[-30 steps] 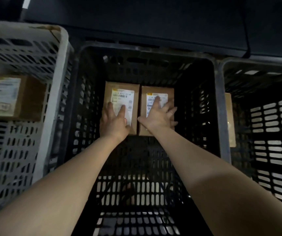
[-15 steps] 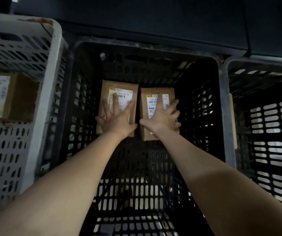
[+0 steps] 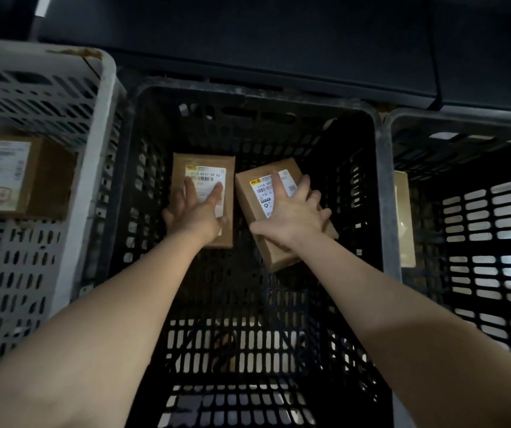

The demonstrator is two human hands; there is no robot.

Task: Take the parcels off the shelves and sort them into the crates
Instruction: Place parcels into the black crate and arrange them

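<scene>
Inside the black crate at the middle of the head view, two brown cardboard parcels with white printed labels sit toward the far wall, close together. The left parcel lies square to the crate walls on the slatted floor. The person's left hand rests flat on top of it, its fingers straight and slightly spread across the label. The right parcel is turned askew, its far end angled toward the crate's right wall and one corner nearly meeting the left parcel; whether it is resting on the floor cannot be told. The right hand grips it from above, with fingers splayed over the label, the thumb against the near left edge and the outer fingers curled over the right edge. Both bare forearms reach in from the bottom of the frame. To the left stands a pale grey crate holding another labelled parcel. To the right a second dark crate holds a pale parcel standing on edge against its left wall. Beyond the crates runs a dark flat surface.
</scene>
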